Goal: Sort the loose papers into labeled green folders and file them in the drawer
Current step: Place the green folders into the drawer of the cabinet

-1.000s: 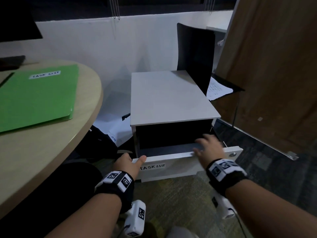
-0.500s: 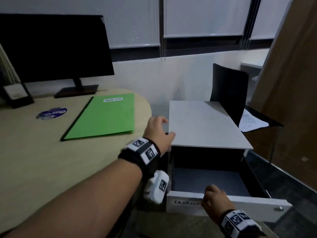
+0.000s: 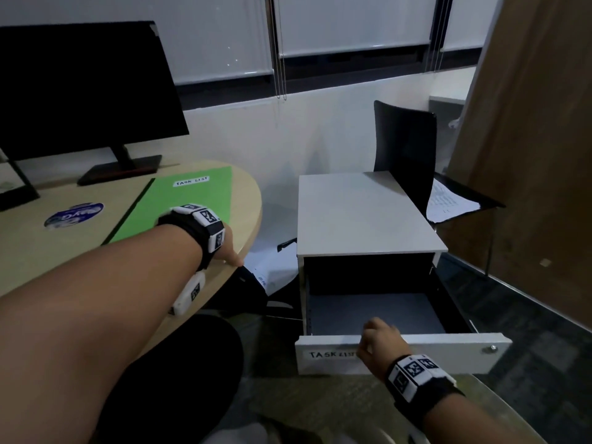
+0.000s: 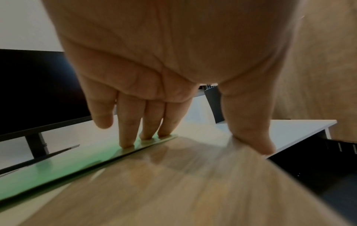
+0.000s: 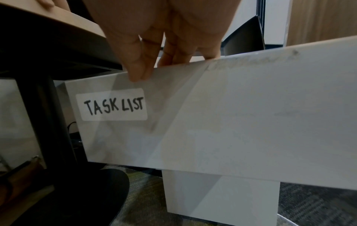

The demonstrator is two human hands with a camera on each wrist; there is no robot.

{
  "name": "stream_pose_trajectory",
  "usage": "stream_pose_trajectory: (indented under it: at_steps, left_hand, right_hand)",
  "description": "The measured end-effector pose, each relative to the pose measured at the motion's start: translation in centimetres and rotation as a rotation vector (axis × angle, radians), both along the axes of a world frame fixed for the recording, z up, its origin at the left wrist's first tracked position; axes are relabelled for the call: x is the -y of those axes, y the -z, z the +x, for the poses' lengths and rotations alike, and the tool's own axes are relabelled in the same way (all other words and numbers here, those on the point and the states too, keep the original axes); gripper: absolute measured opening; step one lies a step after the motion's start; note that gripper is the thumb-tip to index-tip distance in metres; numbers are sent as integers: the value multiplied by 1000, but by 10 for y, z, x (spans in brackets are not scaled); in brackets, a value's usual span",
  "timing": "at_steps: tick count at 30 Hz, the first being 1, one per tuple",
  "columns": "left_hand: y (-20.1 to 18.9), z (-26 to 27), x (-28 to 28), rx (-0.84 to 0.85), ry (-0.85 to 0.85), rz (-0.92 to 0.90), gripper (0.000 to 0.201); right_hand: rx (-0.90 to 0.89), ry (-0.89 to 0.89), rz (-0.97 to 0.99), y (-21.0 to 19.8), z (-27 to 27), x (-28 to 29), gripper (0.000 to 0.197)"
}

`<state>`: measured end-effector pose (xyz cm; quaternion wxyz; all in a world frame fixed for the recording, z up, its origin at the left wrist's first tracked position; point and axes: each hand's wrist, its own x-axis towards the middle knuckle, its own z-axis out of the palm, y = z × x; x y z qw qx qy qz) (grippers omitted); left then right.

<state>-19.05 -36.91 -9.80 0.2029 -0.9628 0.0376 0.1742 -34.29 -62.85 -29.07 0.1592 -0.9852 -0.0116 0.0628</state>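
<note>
your l hand (image 4: 154,73): straight fingers pressing green folder (image 3: 179,206) edge, 10 o'clock. r hand (image 3: 379,339): gripping open drawer (image 3: 448,350) front, 5 o'clock.

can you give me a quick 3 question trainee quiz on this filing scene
1. True or false: the drawer is open.
2. What does the left hand touch? A) monitor B) green folder C) chair
3. What words are on the drawer label?

Key
1. True; it is pulled out, and the right hand grips its front edge.
2. B; the fingertips rest on the folder's edge on the desk.
3. TASK LIST, as on the folder.
</note>
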Motion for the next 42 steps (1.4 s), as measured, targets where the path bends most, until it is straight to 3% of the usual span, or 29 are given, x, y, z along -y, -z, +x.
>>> stream_pose_trajectory:
  at_steps: [5, 8, 10, 15, 18, 21, 24, 29, 32, 37, 42]
  left_hand:
    - [-7, -14, -1, 5, 77, 5, 59]
    - [-15, -25, -11, 100, 89, -203, 50]
    - [-20, -31, -22, 155, 50, -321, 48]
    - [-16, -52, -38, -1, -17, -119, 64]
    - [-23, -59, -40, -18, 26, -176, 62]
    - [-28, -60, -46, -42, 17, -258, 64]
    - [-22, -64, -53, -80, -34, -212, 79]
    - [-21, -57, -62, 34, -42, -232, 51]
    - [-18, -51, -74, 48, -111, -184, 63]
    - [-13, -54, -74, 36, -128, -182, 69]
    - [-9, -65, -62, 32, -72, -188, 67]
  right_hand:
    - [12, -20, 35, 2, -1, 5, 17]
    - [-17, -38, 2, 0, -9, 3, 36]
    - [-13, -54, -15, -1, -14, 3, 37]
    - [-55, -63, 2, -13, -16, 2, 34]
    - [-44, -51, -7, -14, -15, 0, 27]
    - [-35, -53, -7, -14, -21, 0, 7]
    - [-35, -95, -28, -9, -22, 1, 25]
    - [-71, -101, -49, -11, -22, 1, 25]
    - [-51, -17, -22, -27, -18, -2, 34]
    - [122, 79, 306, -84, 21, -36, 38]
    - [73, 138, 706, -106, 73, -94, 63]
